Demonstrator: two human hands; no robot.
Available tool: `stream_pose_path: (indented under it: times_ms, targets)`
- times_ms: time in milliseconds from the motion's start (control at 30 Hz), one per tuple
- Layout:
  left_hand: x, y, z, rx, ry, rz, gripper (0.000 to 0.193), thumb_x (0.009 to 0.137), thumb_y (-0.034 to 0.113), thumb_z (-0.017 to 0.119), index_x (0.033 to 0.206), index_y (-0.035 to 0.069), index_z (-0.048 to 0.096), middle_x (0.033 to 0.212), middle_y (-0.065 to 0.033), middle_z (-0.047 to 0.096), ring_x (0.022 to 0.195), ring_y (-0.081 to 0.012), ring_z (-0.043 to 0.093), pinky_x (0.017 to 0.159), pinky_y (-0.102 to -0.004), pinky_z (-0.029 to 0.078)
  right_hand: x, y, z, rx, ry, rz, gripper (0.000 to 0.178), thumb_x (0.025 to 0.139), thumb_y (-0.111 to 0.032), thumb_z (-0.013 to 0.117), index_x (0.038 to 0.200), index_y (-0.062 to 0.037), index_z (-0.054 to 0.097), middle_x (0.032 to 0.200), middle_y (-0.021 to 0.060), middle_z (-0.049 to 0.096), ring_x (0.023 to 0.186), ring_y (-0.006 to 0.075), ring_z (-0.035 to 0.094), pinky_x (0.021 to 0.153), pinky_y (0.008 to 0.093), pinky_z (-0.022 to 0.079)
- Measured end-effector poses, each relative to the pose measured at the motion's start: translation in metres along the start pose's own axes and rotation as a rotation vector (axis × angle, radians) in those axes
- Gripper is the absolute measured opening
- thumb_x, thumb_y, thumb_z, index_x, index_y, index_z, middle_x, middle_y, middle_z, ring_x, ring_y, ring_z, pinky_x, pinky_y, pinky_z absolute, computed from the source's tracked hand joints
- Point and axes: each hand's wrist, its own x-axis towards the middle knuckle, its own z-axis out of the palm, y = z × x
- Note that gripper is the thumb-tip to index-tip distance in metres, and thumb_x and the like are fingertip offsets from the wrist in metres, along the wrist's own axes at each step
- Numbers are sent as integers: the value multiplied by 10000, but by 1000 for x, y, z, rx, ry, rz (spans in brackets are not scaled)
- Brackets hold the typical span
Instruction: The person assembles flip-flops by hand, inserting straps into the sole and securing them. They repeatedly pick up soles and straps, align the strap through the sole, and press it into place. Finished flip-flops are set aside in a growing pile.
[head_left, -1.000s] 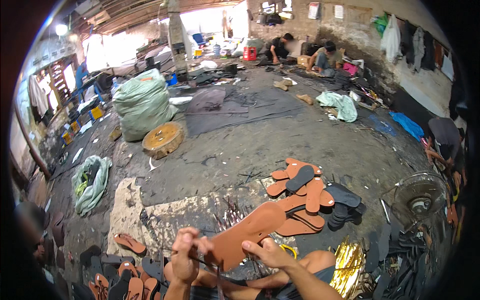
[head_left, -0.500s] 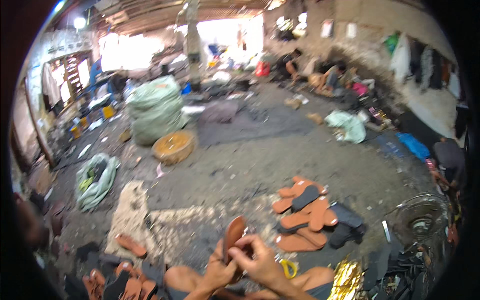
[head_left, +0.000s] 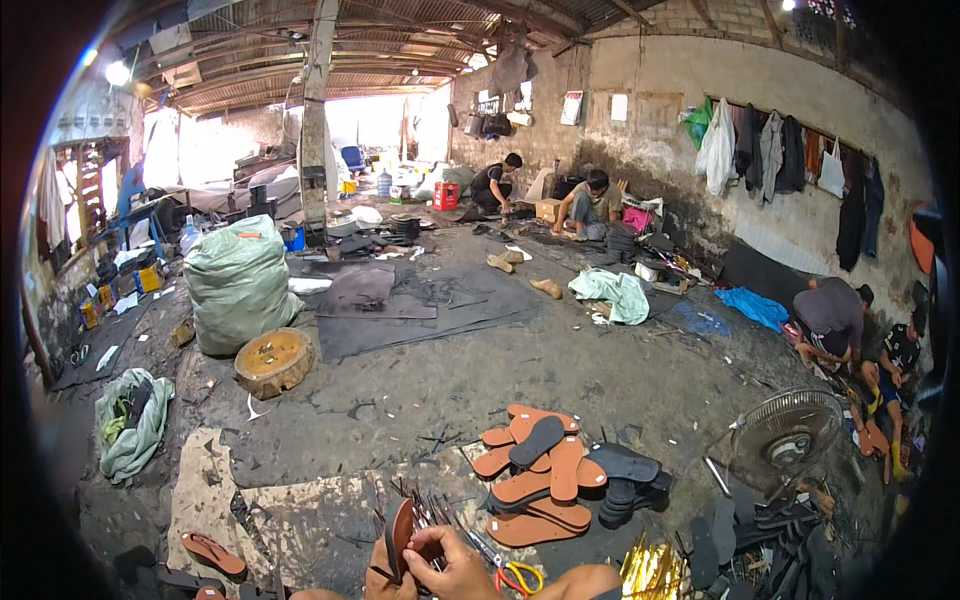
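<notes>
A brown sandal sole [head_left: 402,528] stands on edge at the bottom middle of the head view, held between both hands. My left hand [head_left: 384,578] grips its lower left side. My right hand [head_left: 450,562] closes on its right edge, fingers curled over it. A thin dark strap runs across the sole by the fingers. A pile of brown and black sandal soles [head_left: 548,478] lies on the floor just right of my hands. Yellow-handled scissors [head_left: 518,577] lie beside my right hand.
A floor fan [head_left: 786,438] stands at right, with black straps and gold foil [head_left: 655,570] near it. A wooden stump [head_left: 273,360] and a big green sack [head_left: 240,285] sit at left. Several people work seated along the far and right walls.
The sole lay flat and wide across my hands a second ago; it is now turned on edge and held upright. My head has lifted, showing more of the room.
</notes>
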Motion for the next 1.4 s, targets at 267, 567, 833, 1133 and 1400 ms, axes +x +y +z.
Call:
stream_pose_path:
  times_ms: [267, 567, 833, 1133, 1400]
  targets:
    - [-2, -25, -8, 43, -21, -9, 630, 1049, 206, 629, 1599, 29, 377, 1423, -182, 585, 1233, -268, 635, 1019, -398, 546, -9, 3, 2, 53, -37, 77, 244, 966, -127, 726, 1176, -45, 634, 965, 78, 687, 848, 149, 662, 733, 306, 549]
    - [1, -22, -7, 69, 23, 22, 651, 1048, 234, 629, 1612, 33, 371, 1469, -168, 558, 1254, -264, 620, 1022, -391, 540, -5, 6, 5, -24, -83, 64, 286, 968, -147, 733, 1214, -43, 631, 933, 81, 688, 783, 142, 670, 685, 302, 552]
    - [-1, -10, -4, -77, 77, -89, 687, 1024, 231, 649, 1604, 0, 362, 1504, -172, 531, 1303, -280, 585, 1059, -393, 514, -1, 5, 11, -168, -175, 18, 205, 987, -106, 622, 1175, -35, 579, 964, 205, 693, 826, 361, 718, 696, 405, 557]
    - [-2, -4, -10, -4, 192, -317, 639, 990, 27, 639, 1571, 28, 372, 1335, -124, 659, 1199, -213, 651, 1026, -356, 526, -8, 22, -4, -102, -241, 298, 279, 935, -65, 651, 1181, -31, 524, 748, 48, 596, 594, 107, 557, 540, 315, 471]
    - [11, -11, -51, -429, 365, -371, 439, 995, 91, 630, 1406, -22, 525, 1251, -191, 685, 1066, -289, 716, 913, -452, 610, -27, 60, -33, 129, 15, 366, 192, 975, -31, 665, 1157, -10, 610, 940, -2, 617, 758, 47, 532, 670, 221, 458]
